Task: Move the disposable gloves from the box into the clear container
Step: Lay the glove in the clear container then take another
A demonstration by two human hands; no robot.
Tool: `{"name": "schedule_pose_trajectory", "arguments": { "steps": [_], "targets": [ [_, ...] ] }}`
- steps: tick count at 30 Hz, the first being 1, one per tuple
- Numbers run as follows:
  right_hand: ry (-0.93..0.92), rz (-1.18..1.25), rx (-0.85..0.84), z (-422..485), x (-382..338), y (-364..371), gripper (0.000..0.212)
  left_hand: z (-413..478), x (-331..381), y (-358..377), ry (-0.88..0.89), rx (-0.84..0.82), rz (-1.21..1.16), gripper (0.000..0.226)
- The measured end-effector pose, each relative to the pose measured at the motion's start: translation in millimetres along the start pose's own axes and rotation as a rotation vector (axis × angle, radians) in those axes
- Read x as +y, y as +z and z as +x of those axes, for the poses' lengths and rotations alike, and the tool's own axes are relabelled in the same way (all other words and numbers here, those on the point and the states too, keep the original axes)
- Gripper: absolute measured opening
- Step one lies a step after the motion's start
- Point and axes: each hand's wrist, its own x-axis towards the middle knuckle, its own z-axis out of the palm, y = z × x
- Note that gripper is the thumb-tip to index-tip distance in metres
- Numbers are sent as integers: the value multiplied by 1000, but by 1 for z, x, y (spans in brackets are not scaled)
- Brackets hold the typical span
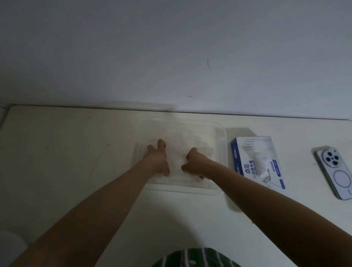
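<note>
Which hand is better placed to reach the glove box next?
The right hand: inside the clear plastic container, it lies nearer the blue and white cardboard glove box on that container's right. The left hand would likely have to cross it.

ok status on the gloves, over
Left hand and right hand grip gloves inside clear container. Box apart to its right. Nothing in the way.
</note>
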Motion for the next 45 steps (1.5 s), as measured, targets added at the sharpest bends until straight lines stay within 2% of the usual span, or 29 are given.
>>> {"name": "schedule_pose_trajectory", "arguments": {
  "steps": [3,7,11,14,17,20,22,24,28,31,33,34,38,42,45],
  "targets": [
    [65,22,6,3,2,-1,97,0,-8,3,-20,-2,76,98],
    [92,-58,33,6,5,10,123,4,-6,8,-43,-36,235,129],
    [95,-48,21,6,6,10,130,0,-5,5,-68,-73,191,130],
    [-36,-240,119,-7,5,5,116,-12,-5,-1,-33,21,199,117],
    [-319,-483,303,-36,0,-13,71,-30,3,-9,48,215,217,87],
    [-494,-366,472,-65,1,-42,29,-47,24,-15,187,473,144,50],
    [-504,-282,627,-76,14,-64,19,-62,47,-13,314,596,73,34],
    [-428,-227,745,-79,41,-88,17,-75,75,-7,441,633,32,26],
    [-220,-162,826,-74,111,-114,19,-92,132,25,676,522,-9,15],
    [-108,-112,791,-73,152,-112,45,-91,165,56,703,343,-12,23],
    [-63,-60,696,-68,167,-106,61,-82,178,75,639,248,40,41],
    [-64,-45,654,-65,173,-103,63,-76,182,84,601,214,80,50],
    [-160,31,664,-52,182,-97,37,-55,186,106,480,141,182,65],
    [-216,141,693,-46,186,-99,32,-47,188,114,463,168,170,72],
    [-252,159,668,-43,189,-103,16,-45,188,116,461,184,193,74]
  ]
}}
